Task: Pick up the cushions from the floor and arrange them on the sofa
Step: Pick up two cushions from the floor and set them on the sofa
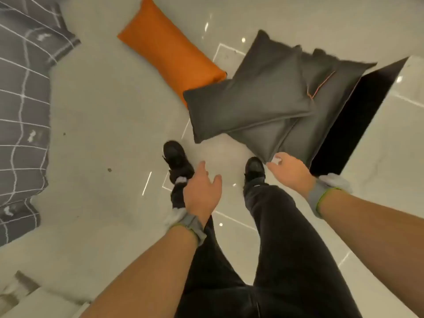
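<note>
Our right hand (pixel 289 167) pinches near corner of lower dark grey matte fabric cushion (pixel 321 125) on glossy pale tiled floor (pixel 103 111); second grey cushion (pixel 254 97) stacked on top. Our left hand (pixel 202 191) relaxed, empty. Smooth orange oblong cushion (pixel 169 51) lies beside stack. Grey grid-patterned fabric (pixel 20 111) left. No legible writing.

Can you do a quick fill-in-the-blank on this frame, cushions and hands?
1. The right hand pinches the near corner of the bottom grey cushion, while the left hand holds ____.
2. The cushion lying apart from the grey pile, farther from the feet, is ____ in colour.
3. The top grey cushion lies ____ the bottom one.
4. All the cushions lie on the ____.

Missing words: nothing; orange; on top of; floor
</note>
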The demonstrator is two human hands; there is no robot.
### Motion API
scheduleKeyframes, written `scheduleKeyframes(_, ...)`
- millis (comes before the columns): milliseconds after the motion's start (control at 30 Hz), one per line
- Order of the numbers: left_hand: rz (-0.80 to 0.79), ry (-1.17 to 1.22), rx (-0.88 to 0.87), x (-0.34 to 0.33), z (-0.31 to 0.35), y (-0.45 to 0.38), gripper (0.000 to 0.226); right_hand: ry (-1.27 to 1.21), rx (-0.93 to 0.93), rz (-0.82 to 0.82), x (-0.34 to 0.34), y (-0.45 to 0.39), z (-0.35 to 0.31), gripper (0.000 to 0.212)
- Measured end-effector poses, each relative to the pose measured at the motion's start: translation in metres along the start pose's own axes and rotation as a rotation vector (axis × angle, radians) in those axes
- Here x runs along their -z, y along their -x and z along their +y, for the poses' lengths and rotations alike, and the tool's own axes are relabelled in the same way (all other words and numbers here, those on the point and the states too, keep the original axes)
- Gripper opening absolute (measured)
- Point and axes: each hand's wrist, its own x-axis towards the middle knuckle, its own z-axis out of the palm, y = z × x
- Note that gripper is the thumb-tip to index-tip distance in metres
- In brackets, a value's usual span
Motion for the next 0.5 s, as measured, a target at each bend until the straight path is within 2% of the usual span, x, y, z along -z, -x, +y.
scheduleKeyframes(100, -0.067, 0.027, 0.099, -0.017, -0.014, -0.083, 0.068, -0.086, -0.129, 0.019, -0.029, -0.059, -0.007, 0.046)
scheduleKeyframes(233, -0.141, 0.048, 0.174, -0.051, -0.055, -0.222, 0.072, -0.401, -0.388, 0.022, -0.1, -0.154, 0.012, 0.029)
scheduleKeyframes(367, -0.063, 0.085, 0.18, -0.079, -0.083, -0.33, 0.075, -0.726, -0.609, 0.115, -0.167, -0.237, 0.032, 0.056)
scheduleKeyframes(433, -0.009, 0.146, 0.231, -0.091, -0.096, -0.38, 0.093, -0.854, -0.64, 0.152, -0.192, -0.281, 0.041, 0.069)
scheduleKeyframes(500, 0.031, 0.217, 0.297, -0.105, -0.112, -0.425, 0.124, -0.931, -0.66, 0.242, -0.209, -0.317, 0.05, 0.088)
